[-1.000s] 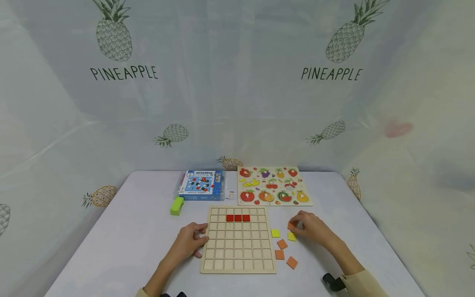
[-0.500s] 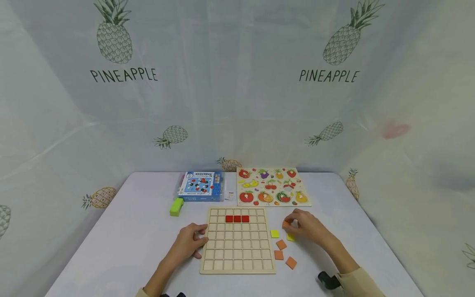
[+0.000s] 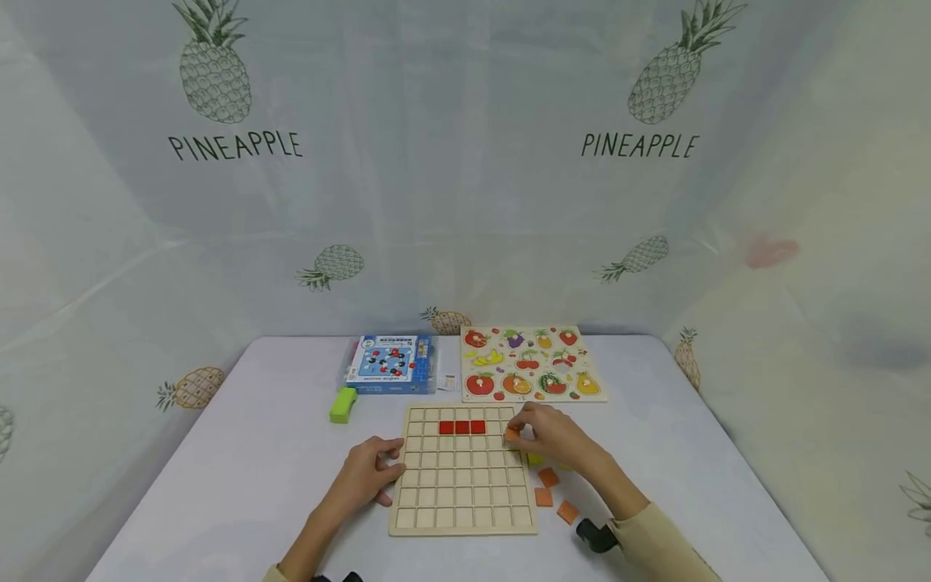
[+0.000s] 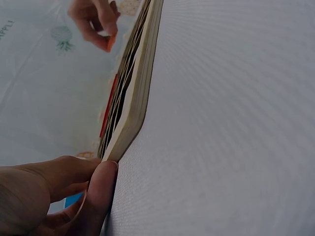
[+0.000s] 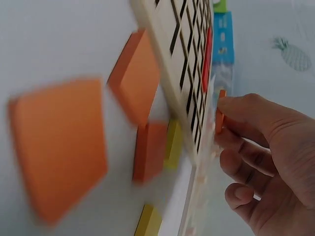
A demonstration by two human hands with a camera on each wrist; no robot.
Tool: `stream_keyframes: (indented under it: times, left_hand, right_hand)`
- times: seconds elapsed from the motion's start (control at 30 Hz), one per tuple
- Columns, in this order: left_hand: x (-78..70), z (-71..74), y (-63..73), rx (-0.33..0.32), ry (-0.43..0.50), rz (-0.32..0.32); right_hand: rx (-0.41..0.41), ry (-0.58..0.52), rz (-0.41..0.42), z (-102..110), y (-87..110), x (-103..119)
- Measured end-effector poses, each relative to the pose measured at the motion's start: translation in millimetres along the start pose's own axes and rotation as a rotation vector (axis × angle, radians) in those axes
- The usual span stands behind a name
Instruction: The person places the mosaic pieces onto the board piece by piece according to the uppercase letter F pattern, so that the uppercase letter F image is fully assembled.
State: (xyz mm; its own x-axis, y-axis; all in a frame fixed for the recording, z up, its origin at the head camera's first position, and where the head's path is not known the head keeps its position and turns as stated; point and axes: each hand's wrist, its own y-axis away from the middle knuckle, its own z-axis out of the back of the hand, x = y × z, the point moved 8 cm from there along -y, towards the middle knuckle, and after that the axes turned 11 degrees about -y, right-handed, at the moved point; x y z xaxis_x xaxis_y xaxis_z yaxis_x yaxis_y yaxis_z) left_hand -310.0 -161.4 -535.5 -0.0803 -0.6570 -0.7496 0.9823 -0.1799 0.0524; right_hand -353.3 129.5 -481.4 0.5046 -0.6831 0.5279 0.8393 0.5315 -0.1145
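Note:
A wooden grid board point(image 3: 458, 477) lies on the table, with three red square tiles point(image 3: 462, 427) side by side in its second row from the back. My left hand point(image 3: 361, 470) holds the board's left edge with bent fingers; the left wrist view shows fingertips point(image 4: 106, 172) close together on that edge. Over the board's right side, near the back, my right hand point(image 3: 556, 436) pinches an orange square tile point(image 5: 221, 110) between thumb and finger. Loose orange tiles point(image 3: 544, 497) and yellow tiles point(image 3: 534, 459) lie right of the board, partly covered by the right arm in the head view.
Behind the board lies a fruit puzzle board point(image 3: 531, 364). A blue boxed set point(image 3: 389, 364) stands to its left, with a green block point(image 3: 343, 405) in front of it. A pineapple-printed curtain point(image 3: 436, 202) hangs behind the white table point(image 3: 240, 485).
My right hand has moved left from beside the loose tiles to above the board's right edge, carrying the orange tile. The left hand stays at the board's left edge.

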Motion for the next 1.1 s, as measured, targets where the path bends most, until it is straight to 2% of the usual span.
stream_keyframes:
  times: [0.33, 0.53, 0.77, 1.1]
  left_hand:
    - [0.7, 3.9, -3.0, -0.016, -0.015, -0.007]
    - [2.0, 5.1, -3.9, -0.019, -0.011, -0.008]
    - [4.5, 3.1, -2.9, -0.015, 0.010, -0.005]
    - [5.2, 0.9, -1.6, -0.011, 0.028, -0.013]
  right_hand:
    - [0.047, 0.035, 0.101, -28, -32.1, 42]
    - [0.043, 0.030, 0.163, -39, -46.6, 63]
    - [0.050, 0.063, 0.161, -53, -57.7, 70]
    - [0.053, 0.063, 0.145, -63, -61.9, 75]
